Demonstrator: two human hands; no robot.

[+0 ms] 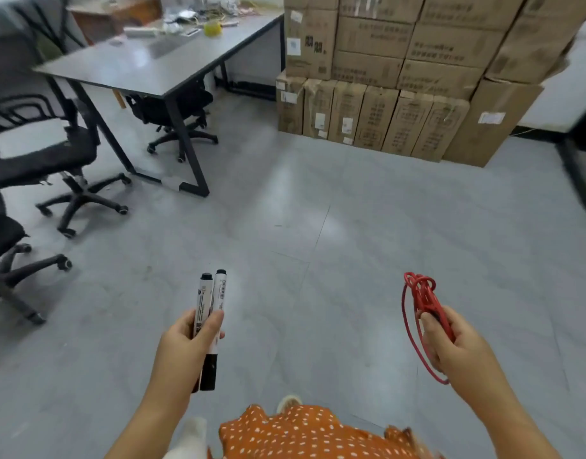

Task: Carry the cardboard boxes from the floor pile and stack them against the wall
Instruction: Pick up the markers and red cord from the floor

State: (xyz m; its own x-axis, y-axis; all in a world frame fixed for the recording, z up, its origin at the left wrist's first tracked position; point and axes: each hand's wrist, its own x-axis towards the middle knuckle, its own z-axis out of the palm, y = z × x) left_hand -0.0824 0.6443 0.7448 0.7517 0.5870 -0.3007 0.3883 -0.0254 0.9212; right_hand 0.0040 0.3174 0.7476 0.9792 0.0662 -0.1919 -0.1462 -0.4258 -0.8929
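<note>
A tall stack of brown cardboard boxes (401, 77) stands at the far right, several rows high, with upright boxes along the floor. My left hand (185, 342) is low in the middle of the view and grips two black-and-white markers (208, 313) that point up. Off to the right, my right hand (457, 342) is closed on a coil of red cord (420, 303), and a loop of it hangs down. Both hands are several steps short of the boxes, over bare grey floor.
A grey desk (145, 64) with black legs stands at the back left, with clutter and a yellow tape roll (213, 29) on it. Black office chairs (53, 160) stand under and left of the desk. A white table edge (563, 101) shows at the right.
</note>
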